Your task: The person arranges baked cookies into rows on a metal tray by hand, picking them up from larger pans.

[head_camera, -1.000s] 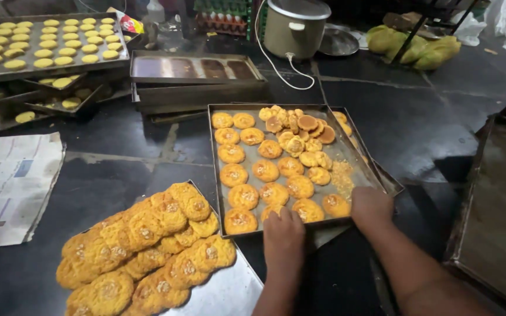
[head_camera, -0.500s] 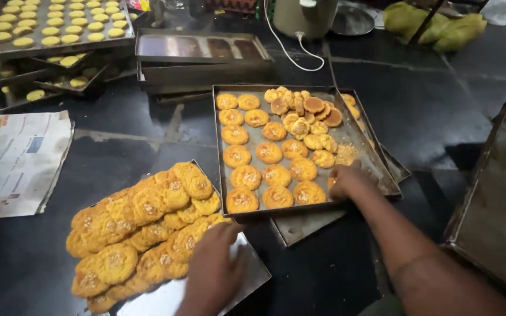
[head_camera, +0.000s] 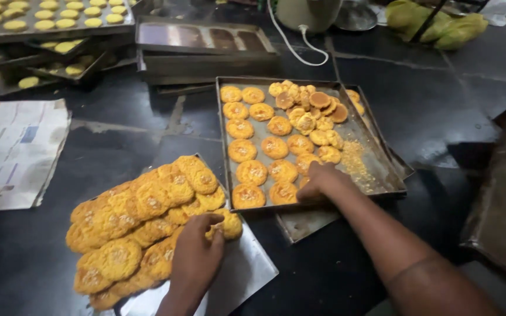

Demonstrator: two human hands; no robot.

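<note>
A metal baking tray (head_camera: 382, 169) on the dark floor holds rows of golden baked cookies (head_camera: 265, 146) and a loose heap of them at its far end. My right hand (head_camera: 322, 182) rests inside the tray's near edge, fingers curled over cookies there. To the left, a big pile of the same cookies (head_camera: 142, 222) lies on a flat metal sheet (head_camera: 241, 275). My left hand (head_camera: 197, 254) presses on the pile's right end, its fingers curled around a cookie (head_camera: 228, 225).
Trays of pale unbaked cookies (head_camera: 48, 14) are stacked at the far left. Empty dark trays (head_camera: 206, 47) sit behind. A newspaper (head_camera: 13, 149) lies at left. An appliance with a white cord (head_camera: 300, 41) and green bundles (head_camera: 434, 23) stand at the back.
My left hand has come from the tray's near edge down onto the cookie pile. My right hand has slid left along the tray's near edge onto the cookies.
</note>
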